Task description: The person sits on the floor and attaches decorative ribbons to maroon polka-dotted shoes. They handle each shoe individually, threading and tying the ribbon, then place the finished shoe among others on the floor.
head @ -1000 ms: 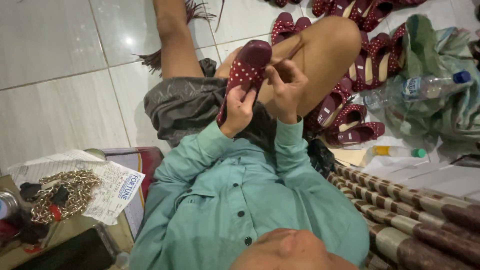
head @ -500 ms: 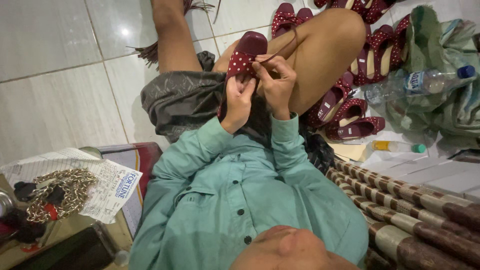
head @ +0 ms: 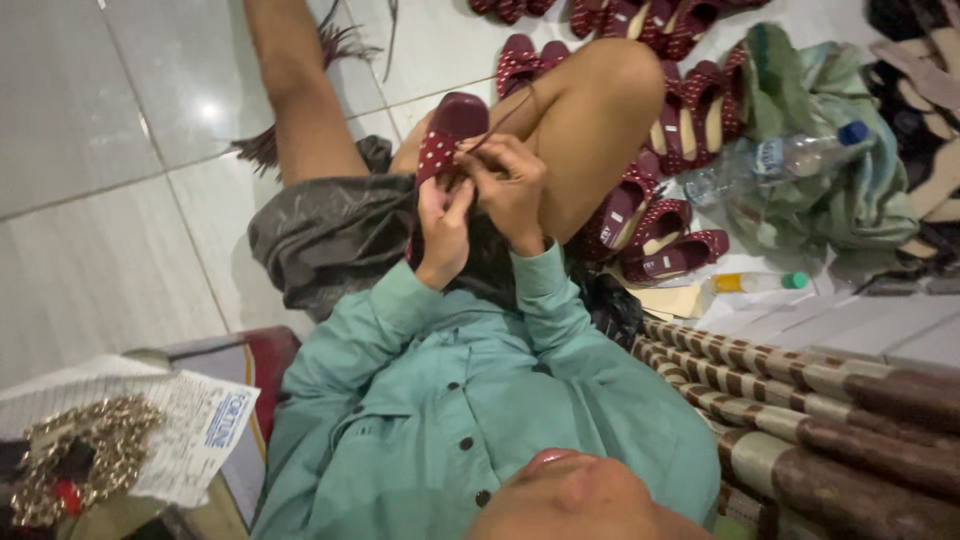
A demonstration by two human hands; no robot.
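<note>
I sit on the tiled floor with a maroon flat shoe with white dots (head: 447, 135) held against my raised knee. My left hand (head: 443, 225) grips the shoe from below, fingers wrapped on its side. My right hand (head: 508, 180) pinches at the shoe's upper edge, and a thin dark thread (head: 512, 112) runs up from its fingers toward the knee. I cannot see any needle between the fingers. Both hands touch each other over the shoe.
Several matching dotted shoes (head: 650, 215) lie on the floor to the right and at the top. A plastic water bottle (head: 770, 165) rests on green cloth (head: 850, 190). A small yellow bottle (head: 755, 282), a striped mat (head: 820, 400), gold chain trim (head: 85, 460) on paper.
The shoe and both hands have drawn lower and closer to my body. The right hand has shifted from the shoe's top edge down to pinch beside the left hand.
</note>
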